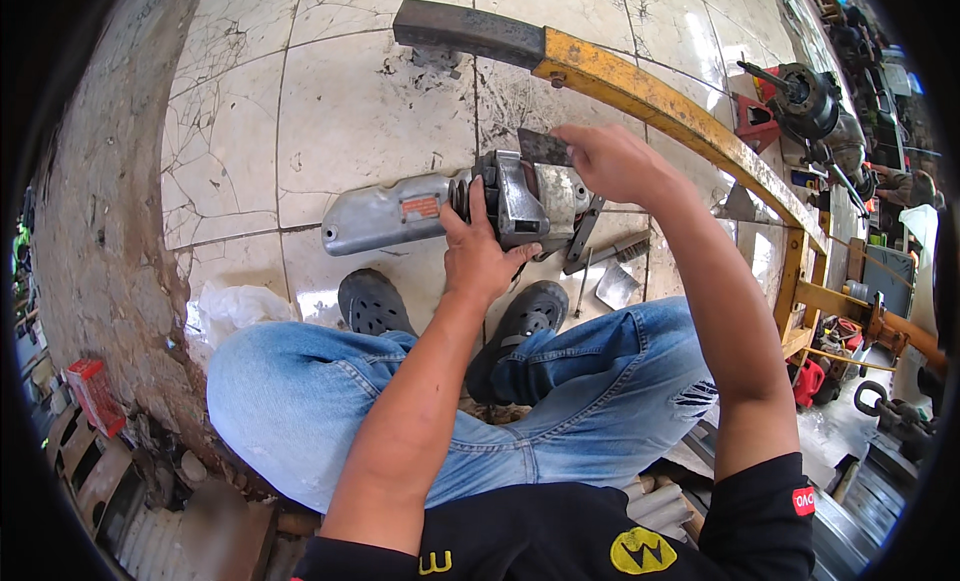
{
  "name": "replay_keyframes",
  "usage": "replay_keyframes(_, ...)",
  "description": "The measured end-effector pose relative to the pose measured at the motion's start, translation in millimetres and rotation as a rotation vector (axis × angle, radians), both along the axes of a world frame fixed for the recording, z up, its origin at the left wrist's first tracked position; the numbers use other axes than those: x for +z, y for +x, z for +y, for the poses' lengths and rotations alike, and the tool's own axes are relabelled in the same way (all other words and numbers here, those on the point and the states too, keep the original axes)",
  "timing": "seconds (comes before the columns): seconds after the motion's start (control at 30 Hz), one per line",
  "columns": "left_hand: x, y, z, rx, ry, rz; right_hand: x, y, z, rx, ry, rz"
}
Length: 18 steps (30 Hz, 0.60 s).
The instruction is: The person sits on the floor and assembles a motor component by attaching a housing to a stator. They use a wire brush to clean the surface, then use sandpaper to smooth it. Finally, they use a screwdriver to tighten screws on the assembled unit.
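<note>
Black shirt fabric (560, 536) fills the bottom of the view, and both bare forearms rise from it over knees in faded blue jeans (300, 401). Out past the knees, an angle grinder (470, 209) lies on its side on the cracked white floor tiles (370, 111), its grey metal body pointing left and its gear head to the right. The person's left hand (480, 256) is clamped on the grinder at the neck, fingers reaching up over the housing and thumb low beside it, holding it down. At the head end, the right hand (610, 163) is closed in a pinch on a dark flat metal piece (543, 147) that sits against the top of the gear head; the two hands are close but not touching. A flat dark wrench (583, 233) leans down from the head toward the floor. Just beside it lie a threaded bolt (620, 249) and a small grey metal plate (616, 286). Two black clogs (375, 303) rest on the tiles directly below the tool. Beyond the grinder, a long curved steel bar (640, 91), yellow with a dark end, arcs across the floor to the right. A rough concrete wall (100, 211) stands at the left, with a red box (95, 393) near its foot.
</note>
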<state>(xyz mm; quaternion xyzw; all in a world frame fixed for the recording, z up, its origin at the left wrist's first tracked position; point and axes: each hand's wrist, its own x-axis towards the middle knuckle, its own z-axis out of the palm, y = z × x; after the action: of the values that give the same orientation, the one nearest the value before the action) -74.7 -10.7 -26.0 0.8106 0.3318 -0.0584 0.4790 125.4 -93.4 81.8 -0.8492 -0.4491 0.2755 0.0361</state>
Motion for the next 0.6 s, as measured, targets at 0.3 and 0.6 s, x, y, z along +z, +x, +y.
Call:
replay_keyframes(0.3, 1.4, 2.4, 0.9, -0.005, -0.001, 0.043, 20.0, -28.5, 20.8, 0.047, -0.163, -0.152)
replay_keyframes(0.6, 6.6, 2.1, 3.2, -0.001, -0.055, 0.068, 24.7, -43.8, 64.7, 0.16, -0.305, -0.266)
